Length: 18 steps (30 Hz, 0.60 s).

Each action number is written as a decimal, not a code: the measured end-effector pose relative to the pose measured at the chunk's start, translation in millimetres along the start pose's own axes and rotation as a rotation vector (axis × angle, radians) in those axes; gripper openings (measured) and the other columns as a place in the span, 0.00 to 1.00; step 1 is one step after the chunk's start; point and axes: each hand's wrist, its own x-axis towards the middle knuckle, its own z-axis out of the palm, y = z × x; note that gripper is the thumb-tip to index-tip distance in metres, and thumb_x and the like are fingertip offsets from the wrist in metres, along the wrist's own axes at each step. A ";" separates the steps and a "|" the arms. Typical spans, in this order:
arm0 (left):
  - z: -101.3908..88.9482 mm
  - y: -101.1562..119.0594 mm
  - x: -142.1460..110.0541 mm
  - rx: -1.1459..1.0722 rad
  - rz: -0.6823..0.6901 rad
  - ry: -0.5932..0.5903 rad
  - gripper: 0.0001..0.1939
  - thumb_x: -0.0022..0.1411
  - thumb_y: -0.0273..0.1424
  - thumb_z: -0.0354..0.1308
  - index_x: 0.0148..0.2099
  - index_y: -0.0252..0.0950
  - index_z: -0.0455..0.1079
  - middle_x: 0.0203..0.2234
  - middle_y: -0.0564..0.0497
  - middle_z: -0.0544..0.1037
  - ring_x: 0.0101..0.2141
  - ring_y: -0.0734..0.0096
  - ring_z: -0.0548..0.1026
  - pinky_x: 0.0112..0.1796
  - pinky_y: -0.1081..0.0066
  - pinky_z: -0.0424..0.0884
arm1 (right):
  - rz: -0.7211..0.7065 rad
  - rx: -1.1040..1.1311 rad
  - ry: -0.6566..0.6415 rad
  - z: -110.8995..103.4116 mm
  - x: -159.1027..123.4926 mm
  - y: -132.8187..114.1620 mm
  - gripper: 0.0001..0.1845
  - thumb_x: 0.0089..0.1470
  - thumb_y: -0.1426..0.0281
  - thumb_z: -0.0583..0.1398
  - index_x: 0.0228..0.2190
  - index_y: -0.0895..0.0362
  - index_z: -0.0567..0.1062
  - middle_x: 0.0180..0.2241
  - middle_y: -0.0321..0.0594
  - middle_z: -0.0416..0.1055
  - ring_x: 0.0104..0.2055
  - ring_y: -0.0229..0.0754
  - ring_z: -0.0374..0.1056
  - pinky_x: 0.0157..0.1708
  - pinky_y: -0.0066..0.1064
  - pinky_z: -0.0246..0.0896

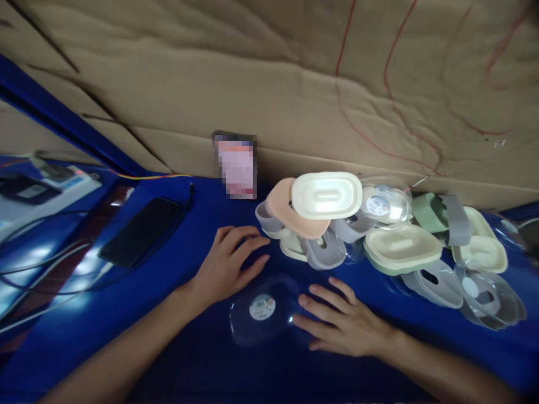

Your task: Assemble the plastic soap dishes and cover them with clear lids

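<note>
Clear lid [263, 314] on blue table [197, 359], long way left to right, right end slightly farther off. Left hand [236, 258] loose, fingers bent. Right hand [337, 317] spread, beside lid.

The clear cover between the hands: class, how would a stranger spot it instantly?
On the blue table, by the pile of pastel trays, find the left hand and right hand. Between them lies a see-through rounded cover bearing a round white label. Unlike the clear pieces among the trays, it lies apart.
</note>
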 end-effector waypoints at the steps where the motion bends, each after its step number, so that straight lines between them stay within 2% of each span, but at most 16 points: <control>1: 1.0 -0.3 -0.4 -0.008 -0.010 -0.011 0.11 0.75 0.31 0.57 0.58 0.42 0.72 0.48 0.45 0.81 0.49 0.59 0.79 0.51 0.58 0.70 | -0.006 0.014 -0.039 -1.3 1.3 0.2 0.25 0.69 0.49 0.63 0.62 0.42 0.77 0.67 0.33 0.73 0.75 0.46 0.55 0.79 0.49 0.32; 3: 1.7 -1.0 -0.2 -0.023 -0.003 -0.042 0.11 0.76 0.31 0.56 0.57 0.42 0.74 0.47 0.46 0.82 0.49 0.60 0.80 0.52 0.58 0.71 | -0.004 0.050 -0.083 -3.2 4.0 0.9 0.26 0.72 0.49 0.59 0.64 0.46 0.75 0.67 0.35 0.73 0.75 0.45 0.55 0.79 0.47 0.29; 6: 2.4 -2.1 0.1 -0.037 0.035 -0.072 0.10 0.77 0.30 0.54 0.55 0.41 0.76 0.45 0.47 0.84 0.46 0.62 0.82 0.50 0.60 0.73 | 0.026 0.076 -0.057 -2.9 5.8 0.0 0.26 0.73 0.51 0.58 0.62 0.52 0.76 0.63 0.40 0.77 0.72 0.47 0.60 0.77 0.46 0.36; 9: 5.0 -3.5 -1.1 -0.053 0.048 -0.078 0.12 0.78 0.27 0.51 0.53 0.39 0.76 0.41 0.48 0.84 0.40 0.66 0.82 0.44 0.65 0.74 | 0.041 0.048 0.021 -0.6 4.1 -2.1 0.23 0.72 0.53 0.60 0.60 0.52 0.78 0.50 0.42 0.82 0.64 0.48 0.69 0.74 0.46 0.44; 12: 6.8 -2.4 -3.0 -0.077 0.044 -0.094 0.14 0.80 0.28 0.47 0.54 0.39 0.75 0.39 0.50 0.85 0.35 0.69 0.83 0.40 0.69 0.74 | 0.012 -0.003 0.088 -0.3 0.7 -0.7 0.22 0.71 0.55 0.62 0.59 0.52 0.78 0.39 0.39 0.80 0.54 0.46 0.73 0.69 0.45 0.51; 14: 4.2 0.6 -3.6 -0.098 0.022 -0.105 0.15 0.81 0.31 0.45 0.55 0.40 0.74 0.35 0.52 0.85 0.31 0.71 0.82 0.35 0.71 0.73 | -0.001 -0.033 0.140 -2.3 -2.1 3.7 0.19 0.71 0.59 0.62 0.58 0.53 0.78 0.36 0.37 0.78 0.51 0.44 0.74 0.64 0.43 0.55; 16: -2.5 4.1 -3.6 -0.111 -0.011 -0.104 0.18 0.82 0.35 0.43 0.54 0.40 0.74 0.27 0.55 0.82 0.24 0.72 0.79 0.29 0.72 0.67 | -0.015 -0.047 0.209 -5.2 -5.1 10.3 0.14 0.72 0.68 0.61 0.55 0.55 0.79 0.33 0.35 0.77 0.48 0.42 0.74 0.59 0.40 0.58; 18: -12.2 6.6 -3.3 -0.106 -0.027 -0.088 0.23 0.82 0.39 0.39 0.47 0.39 0.75 0.21 0.56 0.76 0.20 0.72 0.74 0.26 0.71 0.62 | -0.034 -0.050 0.260 -8.0 -8.4 17.0 0.09 0.71 0.74 0.60 0.48 0.55 0.80 0.29 0.33 0.74 0.40 0.40 0.72 0.53 0.38 0.61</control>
